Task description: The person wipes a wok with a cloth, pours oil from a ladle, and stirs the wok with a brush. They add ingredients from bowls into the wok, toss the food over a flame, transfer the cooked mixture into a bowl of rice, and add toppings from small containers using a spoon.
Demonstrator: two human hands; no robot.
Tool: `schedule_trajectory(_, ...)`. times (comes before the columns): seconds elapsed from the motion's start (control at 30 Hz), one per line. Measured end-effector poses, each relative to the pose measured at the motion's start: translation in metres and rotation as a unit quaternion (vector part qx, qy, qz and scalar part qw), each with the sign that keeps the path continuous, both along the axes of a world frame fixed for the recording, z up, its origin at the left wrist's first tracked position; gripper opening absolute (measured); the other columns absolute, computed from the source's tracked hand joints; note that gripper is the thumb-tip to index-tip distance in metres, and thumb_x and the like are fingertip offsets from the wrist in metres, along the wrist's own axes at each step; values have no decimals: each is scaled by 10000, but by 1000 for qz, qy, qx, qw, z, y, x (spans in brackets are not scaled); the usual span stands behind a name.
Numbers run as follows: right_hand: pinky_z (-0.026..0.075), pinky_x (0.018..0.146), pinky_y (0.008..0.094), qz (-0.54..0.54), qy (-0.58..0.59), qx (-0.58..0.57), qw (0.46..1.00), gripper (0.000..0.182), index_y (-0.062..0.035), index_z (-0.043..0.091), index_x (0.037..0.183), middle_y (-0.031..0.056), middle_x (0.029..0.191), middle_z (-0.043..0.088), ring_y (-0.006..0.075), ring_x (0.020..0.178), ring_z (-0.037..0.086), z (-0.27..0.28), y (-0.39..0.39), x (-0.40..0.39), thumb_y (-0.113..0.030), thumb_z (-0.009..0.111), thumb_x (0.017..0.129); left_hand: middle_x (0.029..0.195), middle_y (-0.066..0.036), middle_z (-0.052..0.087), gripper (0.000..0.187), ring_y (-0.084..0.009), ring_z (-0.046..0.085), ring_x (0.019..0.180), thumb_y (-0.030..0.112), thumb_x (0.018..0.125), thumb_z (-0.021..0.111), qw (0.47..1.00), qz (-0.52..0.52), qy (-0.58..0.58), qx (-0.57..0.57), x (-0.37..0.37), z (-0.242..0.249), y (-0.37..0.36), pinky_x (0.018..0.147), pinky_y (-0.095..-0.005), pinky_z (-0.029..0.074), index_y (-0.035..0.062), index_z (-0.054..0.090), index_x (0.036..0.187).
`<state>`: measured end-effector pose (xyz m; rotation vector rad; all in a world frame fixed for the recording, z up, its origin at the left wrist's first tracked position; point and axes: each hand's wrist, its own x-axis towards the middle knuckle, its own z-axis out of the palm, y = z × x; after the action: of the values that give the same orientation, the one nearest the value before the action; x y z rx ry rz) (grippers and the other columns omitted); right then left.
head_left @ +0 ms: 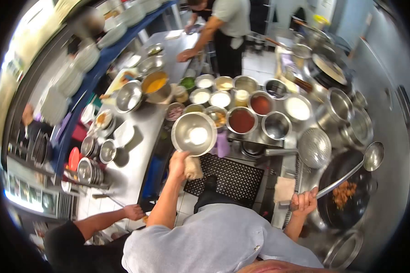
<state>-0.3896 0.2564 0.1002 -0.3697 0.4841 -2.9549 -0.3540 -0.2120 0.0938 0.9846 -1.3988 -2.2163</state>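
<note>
Rt hand (304, 201) grips ladle (372, 156) — lt hand (180, 162) holds bowl (194, 133).

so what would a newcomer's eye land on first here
Likely the steel bowl held up in the left hand with a cloth, something white in its bottom. Next, the long ladle gripped by the right hand over the dark wok of orange food at the right. Behind them sits a cluster of sauce and spice bowls.
</note>
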Motion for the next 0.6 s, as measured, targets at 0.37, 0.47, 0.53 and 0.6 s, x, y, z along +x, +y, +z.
schedule_trajectory(0.37,384,605,363,305,45,-56,950,108,-76,497,997,4,527,387,131,396,407,49,-222,-95,-59,402,949,1035,-120,621,281,-281,638,900,283,928,525,890,425,69,147,227,-126,-179,810,-428,530,46,541,1078)
schedule_trajectory(0.47,415,593,385,348,13,-8,937,155,-76,505,1028,3,512,382,141,391,434,44,-262,-91,-52,393,924,1081,-111,617,360,-274,621,979,406,954,509,887,415,85,183,210,-95,-176,868,-432,509,73,543,1087)
schedule_trajectory(0.53,426,588,394,368,-1,12,930,169,-77,498,1047,1,510,381,140,382,429,42,-284,-87,-53,390,920,1153,-125,596,448,-301,598,1047,481,949,520,896,382,116,193,208,-102,-181,915,-460,494,83,514,1155)
schedule_trajectory(0.6,416,537,358,370,-37,58,926,159,-95,520,1027,-16,486,386,115,353,382,45,-303,-81,-48,426,908,1210,-147,567,475,-362,583,1075,467,939,543,908,299,167,241,202,-93,-176,932,-499,491,104,467,1235)
